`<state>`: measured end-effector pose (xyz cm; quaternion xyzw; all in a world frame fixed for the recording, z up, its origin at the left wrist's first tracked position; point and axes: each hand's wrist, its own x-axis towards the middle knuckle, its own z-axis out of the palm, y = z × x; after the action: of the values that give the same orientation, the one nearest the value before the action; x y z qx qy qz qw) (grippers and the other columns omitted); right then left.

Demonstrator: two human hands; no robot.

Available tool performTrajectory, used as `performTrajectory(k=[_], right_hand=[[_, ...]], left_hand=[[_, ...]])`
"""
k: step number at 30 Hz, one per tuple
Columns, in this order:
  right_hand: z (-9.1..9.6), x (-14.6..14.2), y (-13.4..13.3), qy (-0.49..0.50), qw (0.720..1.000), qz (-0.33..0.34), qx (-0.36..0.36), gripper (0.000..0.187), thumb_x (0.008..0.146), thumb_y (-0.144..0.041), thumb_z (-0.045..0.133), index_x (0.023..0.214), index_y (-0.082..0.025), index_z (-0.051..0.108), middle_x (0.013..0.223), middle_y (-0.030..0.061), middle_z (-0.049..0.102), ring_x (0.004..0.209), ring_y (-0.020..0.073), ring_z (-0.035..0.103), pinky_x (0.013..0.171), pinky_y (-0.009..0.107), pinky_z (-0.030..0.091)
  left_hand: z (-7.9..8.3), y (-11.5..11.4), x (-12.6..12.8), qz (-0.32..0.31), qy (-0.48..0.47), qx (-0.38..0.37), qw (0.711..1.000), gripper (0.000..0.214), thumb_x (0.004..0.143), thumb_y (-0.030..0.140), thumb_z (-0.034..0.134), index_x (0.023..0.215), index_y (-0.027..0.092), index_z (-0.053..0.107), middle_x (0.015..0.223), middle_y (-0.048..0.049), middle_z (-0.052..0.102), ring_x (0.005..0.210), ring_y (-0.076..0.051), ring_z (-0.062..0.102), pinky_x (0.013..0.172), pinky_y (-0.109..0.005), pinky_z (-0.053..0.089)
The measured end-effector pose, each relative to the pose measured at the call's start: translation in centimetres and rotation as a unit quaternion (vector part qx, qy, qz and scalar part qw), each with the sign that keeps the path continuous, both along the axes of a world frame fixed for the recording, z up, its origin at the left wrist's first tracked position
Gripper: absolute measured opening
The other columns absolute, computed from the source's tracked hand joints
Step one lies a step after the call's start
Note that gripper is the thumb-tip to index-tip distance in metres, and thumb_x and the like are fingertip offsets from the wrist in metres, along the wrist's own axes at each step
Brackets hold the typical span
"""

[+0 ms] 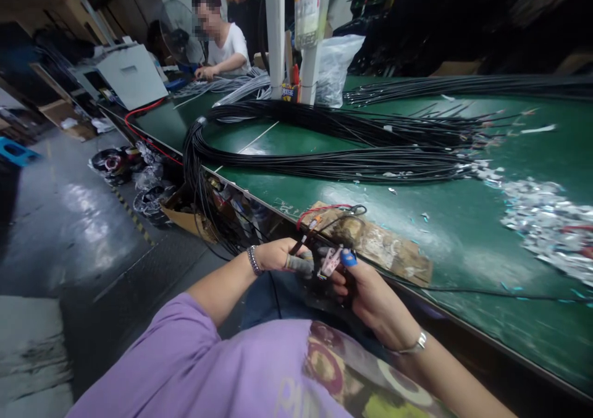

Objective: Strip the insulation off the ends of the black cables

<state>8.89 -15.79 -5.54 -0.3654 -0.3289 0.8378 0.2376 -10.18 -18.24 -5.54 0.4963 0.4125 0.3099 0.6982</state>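
My left hand (280, 259) is closed in a pinch on a thin cable end (301, 240) with red and dark wires, just off the near edge of the green table (463, 220). A grey wrap covers one of its fingertips. My right hand (365, 288) is closed around a small tool with pinkish jaws (330, 261), its thumb capped in blue (348, 259). The two hands meet fingertip to fingertip. A worn wooden board (384, 245) lies on the table edge right behind them, with a red wire looping over it.
A thick bundle of long black cables (324, 152) loops across the table and hangs over its left edge. Silvery scraps (546, 220) pile at the right. Another person in a white shirt (227, 44) works at the far end. White posts (274, 35) stand mid-table; boxes and cable coils sit on the floor (148, 196).
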Motion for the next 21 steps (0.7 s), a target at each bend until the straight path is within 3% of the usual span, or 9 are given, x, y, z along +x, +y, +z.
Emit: performTrajectory(k=[12,21], right_hand=[[0.1,-0.2,0.0,-0.002,1.000,-0.030,0.000,0.048,0.054,-0.053,0.080,0.062,-0.020,0.046,0.049,-0.0085,0.036,0.040,0.0050,0.027,0.038,0.020,0.024],[-0.1,-0.1,-0.2,0.001,1.000,-0.018,0.013,0.045,0.061,-0.055,0.076,0.063,-0.020,0.049,0.050,-0.0077,0.037,0.041,0.0056,0.026,0.039,0.021,0.024]], left_hand=[[-0.5,0.0,0.8,-0.006,0.013,-0.023,1.000,0.057,0.053,0.063,0.074,0.061,0.011,0.052,0.040,0.0079,0.038,0.033,-0.001,0.026,0.035,-0.018,0.016],[-1.2,0.1,1.0,-0.001,0.008,-0.058,0.998,0.059,0.048,0.064,0.076,0.063,0.012,0.052,0.038,0.0081,0.038,0.032,-0.001,0.024,0.034,-0.018,0.012]])
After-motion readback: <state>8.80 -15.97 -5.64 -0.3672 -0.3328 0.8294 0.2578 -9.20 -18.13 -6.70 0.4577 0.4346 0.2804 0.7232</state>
